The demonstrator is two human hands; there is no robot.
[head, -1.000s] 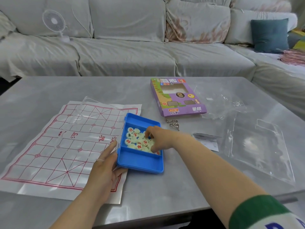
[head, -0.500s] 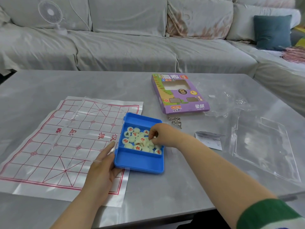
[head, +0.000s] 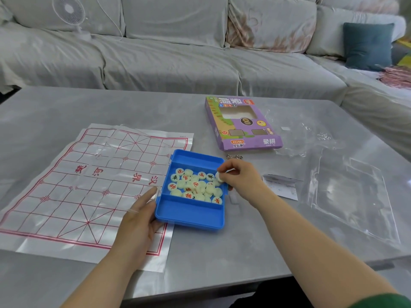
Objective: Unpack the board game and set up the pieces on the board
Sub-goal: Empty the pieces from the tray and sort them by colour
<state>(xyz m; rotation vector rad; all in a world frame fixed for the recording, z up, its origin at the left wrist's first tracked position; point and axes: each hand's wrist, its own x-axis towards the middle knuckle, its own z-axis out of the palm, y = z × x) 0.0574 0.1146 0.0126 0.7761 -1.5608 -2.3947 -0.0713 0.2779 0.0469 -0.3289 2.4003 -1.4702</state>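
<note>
We are steadying the open blue plastic case (head: 190, 215) at the centre of the frame with our left hand (head: 139, 215), its grip spread flat against the case's left wall, probably so that the case is not sliding on the grey desk (head: 222, 258) while we are picking from it. Our right hand (head: 239, 177) is pinching one round white game piece (head: 219, 177) at the case's right rim, seemingly lifting it out. The case's middle compartment is holding a loose heap of white discs with red and dark characters (head: 195, 185); the nearer compartment is looking empty. The thin red-lined game sheet (head: 73, 185) is lying flat at left, bare of pieces, its right edge tucked under the case. The purple cardboard box (head: 242, 124) is lying above, near clear plastic wrapping (head: 353, 194).
</note>
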